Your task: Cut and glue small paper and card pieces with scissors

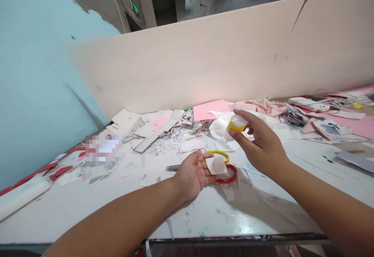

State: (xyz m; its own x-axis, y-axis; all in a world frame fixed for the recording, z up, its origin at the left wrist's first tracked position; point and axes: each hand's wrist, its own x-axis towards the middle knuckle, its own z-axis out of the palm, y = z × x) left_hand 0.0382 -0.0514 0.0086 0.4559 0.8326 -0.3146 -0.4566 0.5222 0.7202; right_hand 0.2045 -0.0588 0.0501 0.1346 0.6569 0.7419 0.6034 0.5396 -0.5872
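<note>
On my feed, a blue wall point(35, 85) and a tall pale pink board point(187, 70) close off a long white bench point(204, 214), strewn with cut paper scraps point(157, 132) and a pink card point(210, 110). Near the middle lie a red ring point(230, 174) and a yellow ring point(217, 154), possibly scissor handles, with a metal blade point(172, 168) showing beyond the left hand point(191, 175). That hand is wide open, palm up, over the rings, a small white square point(216, 165) lying flat across its fingers, where the open palm can keep it level. The right hand point(257, 140) pinches a small white-and-yellow object point(237, 124) narrowly, probably to keep it raised off the litter.
</note>
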